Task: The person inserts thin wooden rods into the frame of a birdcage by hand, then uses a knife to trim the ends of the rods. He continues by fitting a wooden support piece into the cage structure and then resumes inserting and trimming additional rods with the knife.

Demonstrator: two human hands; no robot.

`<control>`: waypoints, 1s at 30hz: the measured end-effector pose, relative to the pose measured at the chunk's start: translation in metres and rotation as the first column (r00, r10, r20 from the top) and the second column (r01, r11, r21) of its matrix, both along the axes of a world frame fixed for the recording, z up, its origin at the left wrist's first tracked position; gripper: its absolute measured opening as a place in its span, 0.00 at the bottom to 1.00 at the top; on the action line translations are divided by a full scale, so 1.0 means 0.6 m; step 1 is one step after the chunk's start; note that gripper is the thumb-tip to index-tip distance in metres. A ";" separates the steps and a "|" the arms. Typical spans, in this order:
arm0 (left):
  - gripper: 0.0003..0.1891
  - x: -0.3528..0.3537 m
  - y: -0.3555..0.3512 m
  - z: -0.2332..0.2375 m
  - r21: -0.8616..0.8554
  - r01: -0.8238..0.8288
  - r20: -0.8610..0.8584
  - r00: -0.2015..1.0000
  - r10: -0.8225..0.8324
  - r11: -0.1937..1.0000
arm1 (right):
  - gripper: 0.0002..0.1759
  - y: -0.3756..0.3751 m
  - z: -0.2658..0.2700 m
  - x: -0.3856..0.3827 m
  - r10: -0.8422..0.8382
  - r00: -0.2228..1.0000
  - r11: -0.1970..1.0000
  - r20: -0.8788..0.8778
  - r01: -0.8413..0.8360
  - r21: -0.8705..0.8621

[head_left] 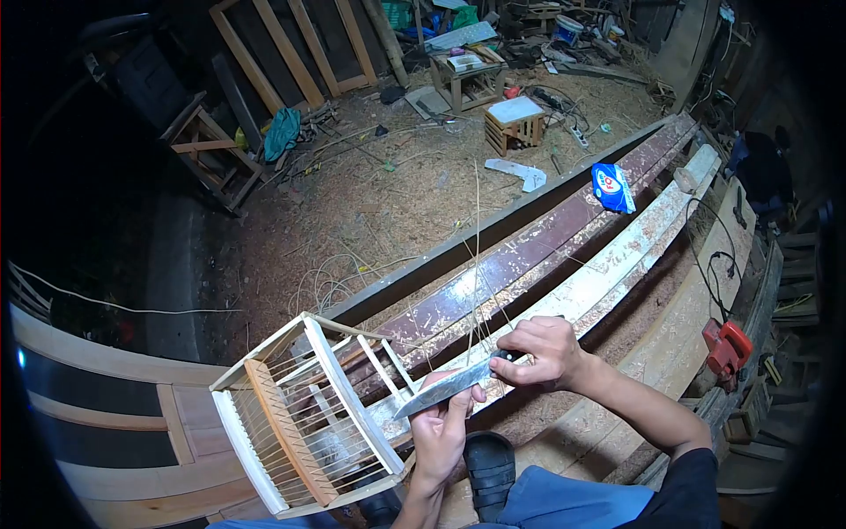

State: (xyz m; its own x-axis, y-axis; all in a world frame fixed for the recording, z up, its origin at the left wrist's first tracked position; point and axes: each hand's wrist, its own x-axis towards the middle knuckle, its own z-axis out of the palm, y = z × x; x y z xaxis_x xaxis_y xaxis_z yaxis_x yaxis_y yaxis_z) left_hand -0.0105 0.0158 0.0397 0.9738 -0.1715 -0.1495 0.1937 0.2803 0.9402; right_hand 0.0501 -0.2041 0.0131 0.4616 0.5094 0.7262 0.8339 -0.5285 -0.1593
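Note:
My right hand (542, 353) is closed round the dark handle of a knife (448, 391). The broad grey blade points down and left, lying across the fingers of my left hand (442, 436). That hand is pinched just under the blade, around thin pale strips (477, 291) that look like bamboo or cane and rise above both hands. Exactly where the strips meet the blade is hidden by my fingers. Close to my left hand stands a small wooden cage frame (352, 397), tilted, with thin bars and an orange-brown crosspiece (291, 428).
Long planks (520, 256) sprinkled with shavings run to the upper right, bearing a blue packet (612, 188). A red power tool (727, 348) with a black cord lies at right. A slatted crate (515, 123) and low table (467, 79) stand on the littered floor.

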 end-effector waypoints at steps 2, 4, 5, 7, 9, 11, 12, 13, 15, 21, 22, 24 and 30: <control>0.06 0.003 -0.006 0.003 -0.004 -0.032 -0.006 0.999 0.032 0.999 | 0.18 -0.002 0.000 0.001 -0.001 1.000 1.000 0.005 0.001 -0.001; 0.06 0.007 -0.006 0.001 0.004 -0.022 0.009 1.000 0.022 1.000 | 0.11 0.000 0.000 0.003 -0.060 0.997 0.998 0.053 0.060 0.003; 0.05 0.009 -0.005 0.001 0.012 -0.012 0.023 1.000 0.012 1.000 | 0.11 -0.001 0.002 0.005 -0.060 0.997 0.998 0.055 0.060 0.004; 0.05 0.011 -0.006 0.005 -0.010 -0.008 0.011 1.000 0.008 1.000 | 0.11 -0.003 0.005 0.008 -0.075 0.994 0.997 0.080 0.074 0.013; 0.04 0.013 -0.007 0.007 -0.034 -0.003 -0.004 1.000 0.002 0.999 | 0.11 -0.005 0.006 0.009 -0.089 0.991 0.996 0.096 0.088 0.014; 0.06 0.013 -0.007 0.008 -0.083 0.007 -0.053 0.999 -0.011 0.997 | 0.11 -0.006 0.006 0.010 -0.101 0.989 0.995 0.111 0.100 0.013; 0.06 0.014 -0.007 0.007 -0.083 0.007 -0.053 0.999 -0.011 0.997 | 0.11 -0.008 0.006 0.010 -0.104 0.989 0.995 0.109 0.103 0.011; 0.05 0.015 -0.008 0.006 -0.101 0.013 -0.056 0.998 -0.019 0.995 | 0.11 -0.009 0.006 0.010 -0.107 0.988 0.994 0.107 0.106 0.010; 0.05 0.016 -0.008 0.002 -0.120 0.019 -0.059 0.998 -0.026 0.993 | 0.11 -0.011 0.005 0.009 -0.104 0.990 0.995 0.098 0.104 0.007; 0.04 0.016 -0.012 0.002 -0.189 0.019 -0.097 0.995 -0.038 0.982 | 0.12 -0.015 0.006 0.010 -0.106 0.989 0.994 0.099 0.105 0.012; 0.04 0.016 -0.014 0.003 -0.200 0.015 -0.105 0.994 -0.037 0.980 | 0.12 -0.016 0.006 0.010 -0.108 0.989 0.994 0.101 0.108 0.015; 0.03 0.017 -0.015 0.003 -0.213 0.011 -0.114 0.993 -0.036 0.977 | 0.12 -0.020 0.006 0.011 -0.111 0.988 0.994 0.104 0.111 0.008; 0.03 0.021 -0.022 0.004 -0.240 0.019 -0.159 0.986 -0.058 0.971 | 0.17 -0.034 0.000 0.019 -0.117 0.985 0.993 0.127 0.118 0.003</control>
